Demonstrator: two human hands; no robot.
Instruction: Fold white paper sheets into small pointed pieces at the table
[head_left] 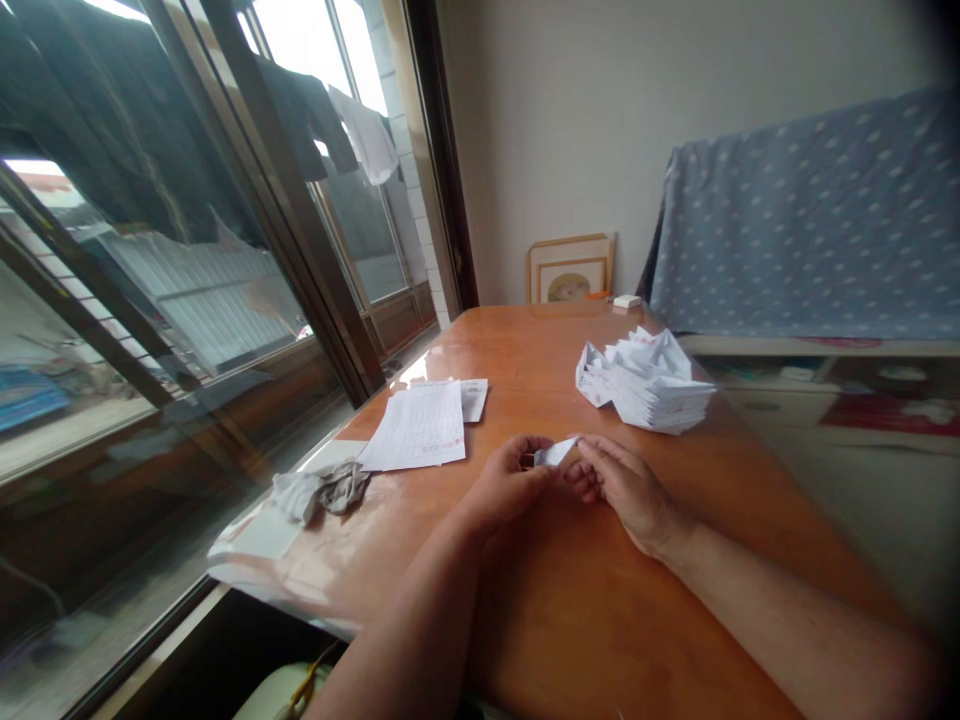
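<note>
Both my hands hold a small folded piece of white paper (pixel 556 453) just above the wooden table. My left hand (pixel 517 478) has its fingers curled round the paper's left side. At the paper's right end, my right hand (pixel 622 485) pinches it between thumb and fingers. Part of the paper is hidden behind the fingers. Beyond my right hand stands a thick pile of folded white papers (pixel 652 385). Farther left on the table lie flat printed sheets (pixel 420 425), with a smaller sheet partly under them.
Crumpled grey cloth gloves or rags (pixel 322 492) lie at the left table edge (pixel 262 530). A small white box (pixel 627 301) sits at the far end, near a framed picture (pixel 570 275) against the wall. A blue dotted cloth (pixel 810 220) hangs right; glass windows (pixel 225 250) line the left.
</note>
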